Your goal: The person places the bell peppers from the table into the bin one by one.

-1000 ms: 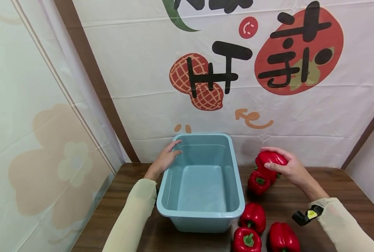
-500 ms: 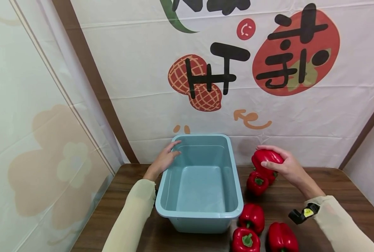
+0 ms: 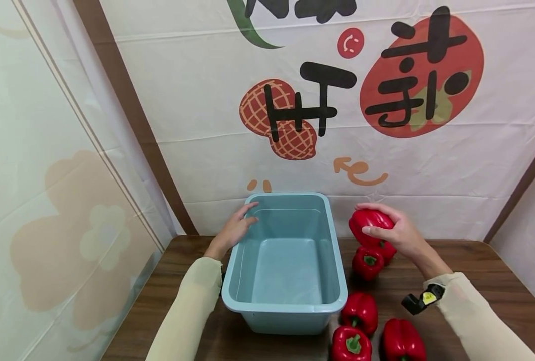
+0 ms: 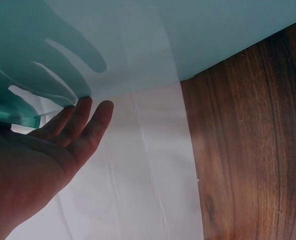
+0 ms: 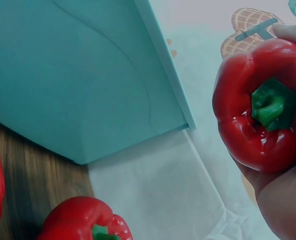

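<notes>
My right hand (image 3: 405,234) grips a red bell pepper (image 3: 367,223) from above, thumb on the near side. It is just right of the light blue plastic basin (image 3: 290,308), near its far end. In the right wrist view this pepper (image 5: 233,100) shows its green stem toward the camera. My left hand (image 3: 233,231) holds the basin's left rim, with thumb and index finger over it. In the left wrist view several fingers (image 4: 90,132) of that hand lie along the outer wall. No pepper shows inside the basin.
Below the held pepper stand a red pepper (image 3: 367,263) and another (image 3: 388,251) partly hidden behind it. Nearer the front are three more: one (image 3: 359,310) by the basin, one (image 3: 346,351) and one (image 3: 404,341). A printed cloth (image 3: 195,165) rises behind the wooden table (image 3: 452,260).
My right hand has moved left toward the basin with the bell pepper, away from over the peppers beneath. The left hand stays on the basin's rim. The view has shifted slightly.
</notes>
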